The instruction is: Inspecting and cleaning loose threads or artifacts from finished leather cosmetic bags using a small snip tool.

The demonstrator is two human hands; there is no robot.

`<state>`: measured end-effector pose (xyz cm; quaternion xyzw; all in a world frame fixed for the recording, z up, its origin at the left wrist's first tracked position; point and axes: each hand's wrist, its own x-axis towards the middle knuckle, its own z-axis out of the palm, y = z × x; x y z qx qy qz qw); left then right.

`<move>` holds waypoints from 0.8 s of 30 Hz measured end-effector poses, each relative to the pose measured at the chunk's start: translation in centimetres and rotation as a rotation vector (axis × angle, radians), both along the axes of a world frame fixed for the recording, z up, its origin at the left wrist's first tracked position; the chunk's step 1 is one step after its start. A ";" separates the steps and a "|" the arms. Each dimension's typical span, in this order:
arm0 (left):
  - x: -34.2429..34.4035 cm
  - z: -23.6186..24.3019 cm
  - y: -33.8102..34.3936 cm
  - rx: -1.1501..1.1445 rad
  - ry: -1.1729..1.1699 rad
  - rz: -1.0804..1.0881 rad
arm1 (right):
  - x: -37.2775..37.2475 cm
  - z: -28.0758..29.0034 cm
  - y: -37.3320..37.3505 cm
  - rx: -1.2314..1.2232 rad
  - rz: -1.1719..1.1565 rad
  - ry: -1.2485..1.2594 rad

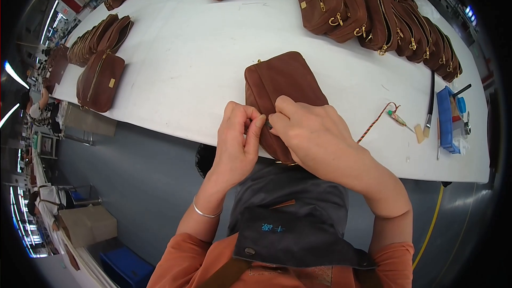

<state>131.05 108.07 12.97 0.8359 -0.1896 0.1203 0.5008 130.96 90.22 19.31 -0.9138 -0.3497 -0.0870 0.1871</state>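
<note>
A broad white-covered worktable (186, 48) stands over a grey floor (154, 165). At its near edge lies a boxy brown leather bag (290, 77). Over the bag's near part, the bare left hand (237, 136) pinches thumb towards forefinger, and the bare right hand (314, 128) curls its fingers just beside; I cannot tell what either grips. Right of the bag sits a narrow blue plastic tray (444, 122).
</note>
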 end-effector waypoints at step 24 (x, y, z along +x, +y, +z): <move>-7.1 -1.4 4.0 0.448 0.022 0.050 | -5.4 -8.3 -7.1 1.158 -0.492 0.487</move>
